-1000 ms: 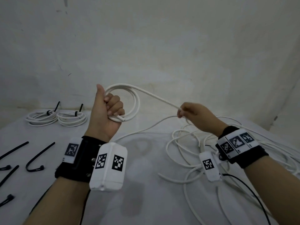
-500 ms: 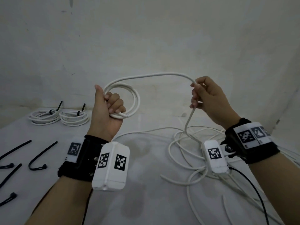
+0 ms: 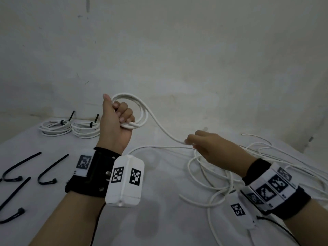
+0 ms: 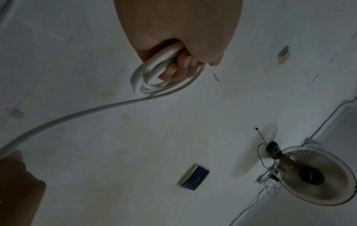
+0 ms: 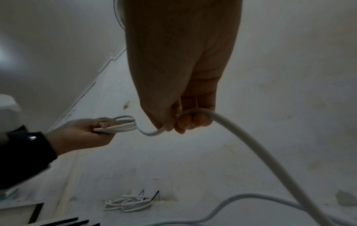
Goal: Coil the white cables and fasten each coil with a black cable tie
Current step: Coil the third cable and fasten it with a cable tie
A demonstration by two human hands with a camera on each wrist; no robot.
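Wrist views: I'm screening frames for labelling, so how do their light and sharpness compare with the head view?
Head view: evenly lit and sharp, left hand gripping the coiled white cable. Left wrist view: dim, cable smeared towards the lower left. Right wrist view: dim, the right hand backlit, the cable soft.

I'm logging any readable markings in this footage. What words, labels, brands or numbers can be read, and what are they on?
No readable words or numbers.
The wristbands and white wrist units carry only black-and-white square marker patterns.
The dark box on the wall has a faint mark, too small to read.
The cable shows no print.
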